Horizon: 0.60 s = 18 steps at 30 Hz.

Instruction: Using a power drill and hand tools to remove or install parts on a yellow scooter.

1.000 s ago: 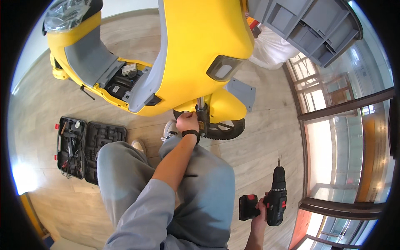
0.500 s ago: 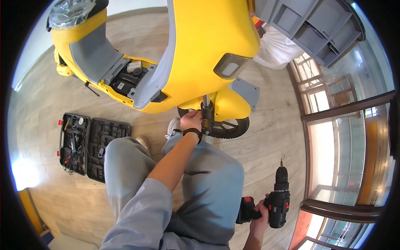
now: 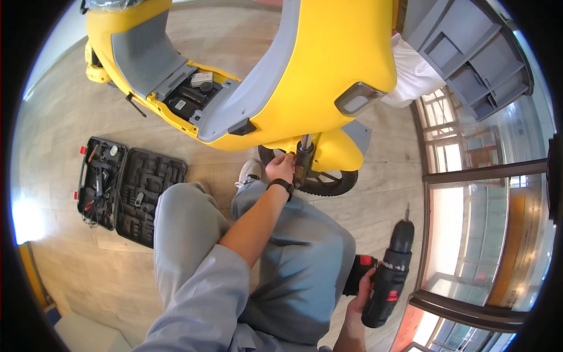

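A yellow and grey scooter (image 3: 328, 64) stands in front of me. Its front wheel (image 3: 334, 183) and dark fork leg (image 3: 303, 155) show beneath the yellow fender. My left hand (image 3: 280, 168), wearing a black wristband, reaches to the near side of the fork leg with its fingers closed together. Whatever the fingertips pinch there is too small and hidden to name. Off to the right, my right hand (image 3: 359, 296) is wrapped round the grip of a black cordless drill (image 3: 388, 276) with red accents. The drill's bit (image 3: 407, 212) points away from me, apart from the scooter.
On the wooden floor at left lies an opened black tool case (image 3: 149, 193) with tools in one half. The scooter's footboard compartment (image 3: 190, 97) is uncovered. A grey divided tray (image 3: 469, 64) and a white bag (image 3: 413, 73) are at far right, beside a glass door frame (image 3: 481, 176).
My view has shifted, so the scooter sits farther right in it. The drill has tipped slightly to the right in my right hand. My left hand stays at the fork leg.
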{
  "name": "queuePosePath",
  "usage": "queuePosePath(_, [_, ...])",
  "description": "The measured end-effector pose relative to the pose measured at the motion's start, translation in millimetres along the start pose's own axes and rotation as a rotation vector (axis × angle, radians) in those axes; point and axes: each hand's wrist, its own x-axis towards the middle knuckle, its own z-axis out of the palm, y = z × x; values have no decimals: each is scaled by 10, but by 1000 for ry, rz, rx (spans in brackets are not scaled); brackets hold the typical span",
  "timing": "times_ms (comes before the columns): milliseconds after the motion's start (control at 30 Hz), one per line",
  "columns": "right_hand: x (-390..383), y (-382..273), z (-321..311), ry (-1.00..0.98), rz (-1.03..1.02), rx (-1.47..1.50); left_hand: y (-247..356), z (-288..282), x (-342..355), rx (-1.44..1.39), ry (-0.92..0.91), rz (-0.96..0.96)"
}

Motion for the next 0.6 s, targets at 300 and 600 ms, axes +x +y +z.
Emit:
queuePosePath(300, [209,-165,492,-33,-298,-103,-11,67,-67,199,113,127])
queuePosePath(600, [195,-281,530,-120,-295,-173,-106,131,-286,608,246,391])
